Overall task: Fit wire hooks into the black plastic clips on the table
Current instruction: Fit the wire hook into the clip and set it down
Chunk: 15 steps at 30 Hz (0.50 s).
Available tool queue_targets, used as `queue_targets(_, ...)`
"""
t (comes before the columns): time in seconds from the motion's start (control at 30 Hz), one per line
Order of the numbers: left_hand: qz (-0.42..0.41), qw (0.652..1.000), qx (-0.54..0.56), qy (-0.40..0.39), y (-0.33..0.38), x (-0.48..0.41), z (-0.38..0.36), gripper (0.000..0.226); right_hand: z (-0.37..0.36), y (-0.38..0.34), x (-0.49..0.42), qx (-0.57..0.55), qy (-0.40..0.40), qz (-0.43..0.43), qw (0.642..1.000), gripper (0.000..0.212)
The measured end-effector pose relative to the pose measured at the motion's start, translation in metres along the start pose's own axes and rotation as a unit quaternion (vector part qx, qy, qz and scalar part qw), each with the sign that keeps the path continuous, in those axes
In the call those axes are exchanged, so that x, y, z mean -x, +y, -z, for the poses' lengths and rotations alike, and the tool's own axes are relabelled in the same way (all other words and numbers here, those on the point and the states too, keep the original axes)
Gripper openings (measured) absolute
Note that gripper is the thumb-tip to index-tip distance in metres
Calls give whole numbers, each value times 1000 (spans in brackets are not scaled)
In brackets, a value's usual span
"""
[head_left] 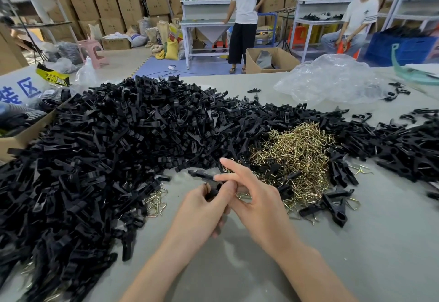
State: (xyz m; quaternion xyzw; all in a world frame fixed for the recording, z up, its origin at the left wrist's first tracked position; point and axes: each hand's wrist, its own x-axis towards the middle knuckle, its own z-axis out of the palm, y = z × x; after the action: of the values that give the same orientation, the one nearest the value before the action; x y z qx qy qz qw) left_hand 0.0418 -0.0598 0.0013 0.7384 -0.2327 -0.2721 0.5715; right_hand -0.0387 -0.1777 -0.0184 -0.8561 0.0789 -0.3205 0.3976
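Observation:
My left hand (202,209) grips one black plastic clip (209,183) above the grey table (356,254), near its middle. My right hand (251,197) meets it from the right; its thumb and a finger pinch at the clip, while the index and middle fingers stick out straight. Whether a wire hook sits between those fingers is hidden. A big heap of black clips (107,147) fills the left and the back of the table. A tangle of brass-coloured wire hooks (292,157) lies just right of my hands.
Loose hooks (156,200) and clips (332,204) lie scattered beside my hands. A crumpled clear plastic bag (332,81) sits at the back right, a cardboard box (21,133) at the left edge. Two people (244,16) are beyond the table among shelves and cartons.

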Motion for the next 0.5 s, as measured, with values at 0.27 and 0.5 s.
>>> queue_targets(0.27,-91,982,-139,84,-6,1,-2,55,2,9,0,-37,-89,-55,994,74)
queue_targets(0.5,-105,979,-156,82,-12,-3,-4,46,2,9,0,-73,-103,-74,989,77)
